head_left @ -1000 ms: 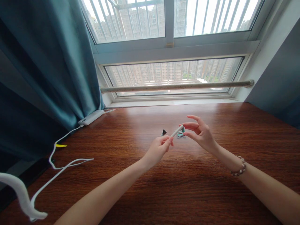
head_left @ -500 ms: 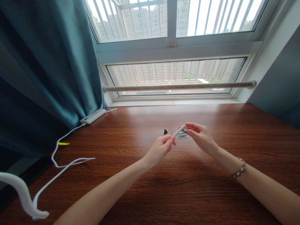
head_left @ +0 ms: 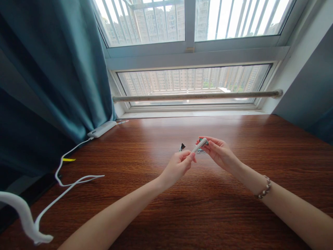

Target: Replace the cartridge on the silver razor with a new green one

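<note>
My left hand point(head_left: 179, 165) is closed around the lower end of a slim white handle point(head_left: 199, 145), which looks like that of a razor and slants up to the right. At its upper end, my right hand point(head_left: 218, 149) pinches a small green-and-dark piece point(head_left: 205, 141) set crosswise to the handle. Fingers partly cover this piece, and I cannot tell whether it is fixed on. On the table just behind the hands lies a small silver-and-teal item point(head_left: 201, 151), mostly hidden. Beside my left fingers is a small black-and-silver item point(head_left: 182, 147).
The brown wooden table point(head_left: 166, 215) reaches to the window sill. A white power strip point(head_left: 102, 129) sits by the blue curtain point(head_left: 75, 69), with a white cable point(head_left: 60, 170) running forward. A yellow strip point(head_left: 69, 160) and a thick white curved object point(head_left: 23, 215) are at left.
My right fingers have shifted around the handle's upper end, and the green-and-dark piece now shows on both sides of it. My left hand keeps its hold. The view has moved slightly.
</note>
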Tool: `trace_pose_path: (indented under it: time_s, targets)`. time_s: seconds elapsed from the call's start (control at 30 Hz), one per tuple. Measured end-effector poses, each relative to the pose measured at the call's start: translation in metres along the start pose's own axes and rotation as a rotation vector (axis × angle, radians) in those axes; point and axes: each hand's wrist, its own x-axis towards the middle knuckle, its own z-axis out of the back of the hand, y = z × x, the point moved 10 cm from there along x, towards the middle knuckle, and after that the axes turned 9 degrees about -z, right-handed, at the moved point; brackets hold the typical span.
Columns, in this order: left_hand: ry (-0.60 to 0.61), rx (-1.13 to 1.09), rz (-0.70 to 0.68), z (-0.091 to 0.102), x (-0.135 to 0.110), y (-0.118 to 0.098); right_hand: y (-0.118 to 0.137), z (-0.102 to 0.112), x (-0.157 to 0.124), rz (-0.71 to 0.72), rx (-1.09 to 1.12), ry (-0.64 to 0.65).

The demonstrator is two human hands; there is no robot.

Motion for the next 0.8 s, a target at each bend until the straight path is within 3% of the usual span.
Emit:
trace_pose_path:
  time_s: [0.23, 0.5, 0.63, 0.8]
  targets:
    - [0.07, 0.106, 0.053, -0.006, -0.002, 0.009, 0.01, 0.011, 0.002, 0.06, 0.019, -0.073]
    - [-0.01, -0.008, -0.018, 0.0, 0.0, -0.003, 0.011, 0.003, -0.001, 0.09, -0.067, -0.035]
    - [-0.003, 0.028, -0.007, 0.0, 0.0, -0.001, 0.011, 0.001, -0.004, 0.092, -0.163, -0.047]
    - [-0.096, 0.069, 0.043, 0.014, 0.002, 0.007, 0.017, 0.001, -0.004, 0.132, -0.163, -0.058]
